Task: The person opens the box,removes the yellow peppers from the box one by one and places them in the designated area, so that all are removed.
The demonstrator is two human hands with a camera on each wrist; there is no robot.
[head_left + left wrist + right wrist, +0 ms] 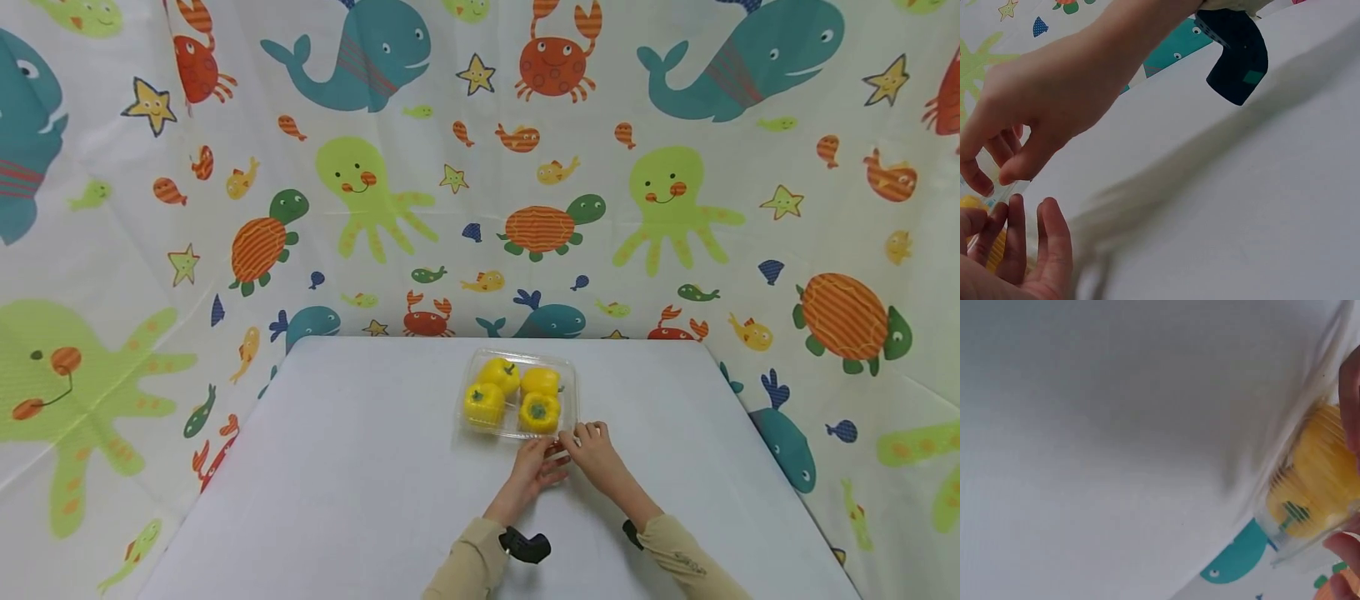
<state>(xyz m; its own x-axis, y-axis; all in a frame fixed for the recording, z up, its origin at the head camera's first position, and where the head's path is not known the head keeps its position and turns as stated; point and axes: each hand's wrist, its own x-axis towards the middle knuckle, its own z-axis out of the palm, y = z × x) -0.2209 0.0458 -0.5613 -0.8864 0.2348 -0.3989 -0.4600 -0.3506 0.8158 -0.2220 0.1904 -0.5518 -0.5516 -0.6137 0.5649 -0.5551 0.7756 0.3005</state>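
Observation:
A clear plastic container [467,373] holds several yellow bell peppers [484,405] with green stems, visible through the plastic. Both hands meet at its near right corner. My left hand [528,475] touches the near edge from below, palm turned up; its fingers look fairly straight in the left wrist view, partly cut off by the frame. From the right, my right hand [596,458] pinches the container's edge at the corner between thumb and fingers. The right wrist view shows only some right-hand fingertips [1344,547] beside the ribbed container wall [1282,528].
The container stands on a white table [360,467] toward its far edge. A curtain [480,183] printed with sea animals hangs behind and along both sides. Each wrist carries a black camera mount, such as the left one [525,546], below the beige sleeves [468,558].

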